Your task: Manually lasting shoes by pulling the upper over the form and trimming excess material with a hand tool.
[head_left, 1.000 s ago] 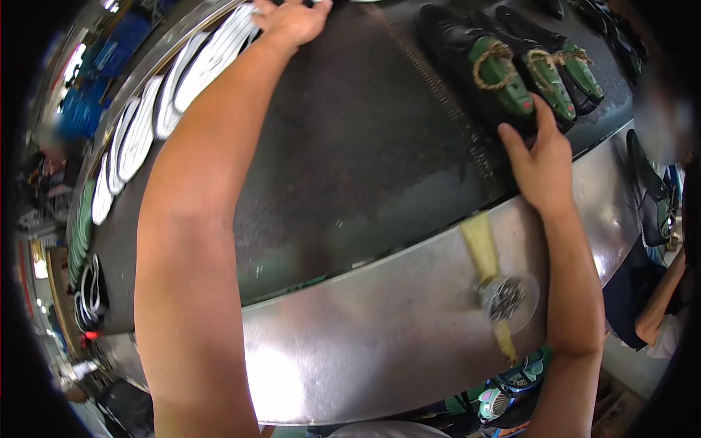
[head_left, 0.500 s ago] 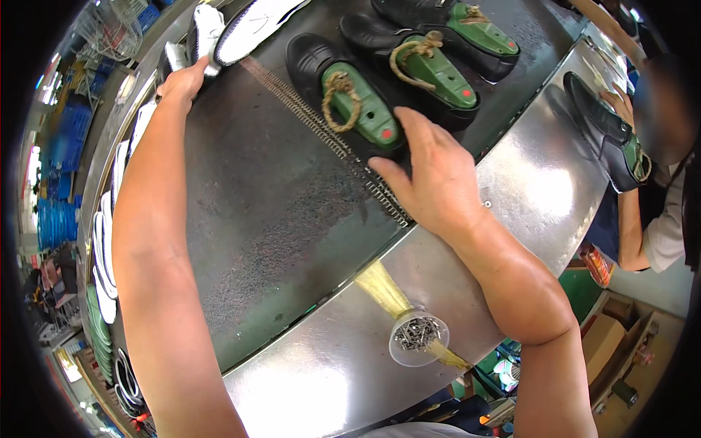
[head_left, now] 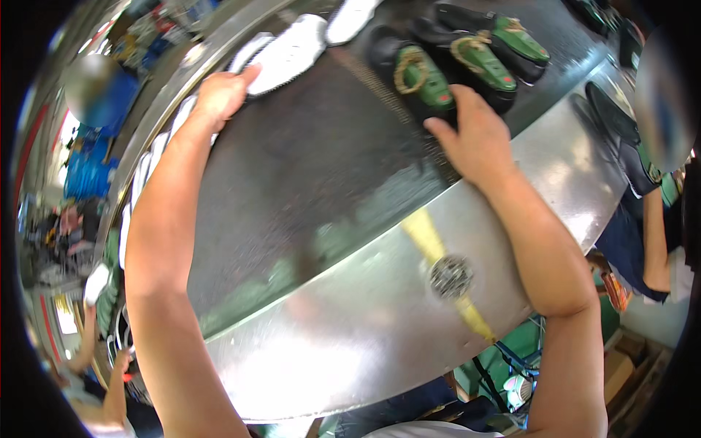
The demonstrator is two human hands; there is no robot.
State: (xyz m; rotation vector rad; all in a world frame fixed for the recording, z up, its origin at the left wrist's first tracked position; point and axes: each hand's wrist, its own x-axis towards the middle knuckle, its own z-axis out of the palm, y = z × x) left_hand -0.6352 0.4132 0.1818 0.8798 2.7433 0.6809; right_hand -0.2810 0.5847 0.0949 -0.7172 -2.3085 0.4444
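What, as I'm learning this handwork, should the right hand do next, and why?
Perhaps the right hand should close gently on the leftmost black shoe at its heel end, because thumb and fingers are spread there with no clear grip visible.

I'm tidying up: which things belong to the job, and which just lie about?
Likely the job:
black shoes with green inserts, one by right hand
white shoe pieces, one by left hand

Seemingly lying about:
cup of metal bits
yellow strip

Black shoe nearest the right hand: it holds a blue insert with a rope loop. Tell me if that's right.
The colour is wrong: in the head view, the black shoe nearest the right hand holds a green insert, not a blue one, with a rope loop.
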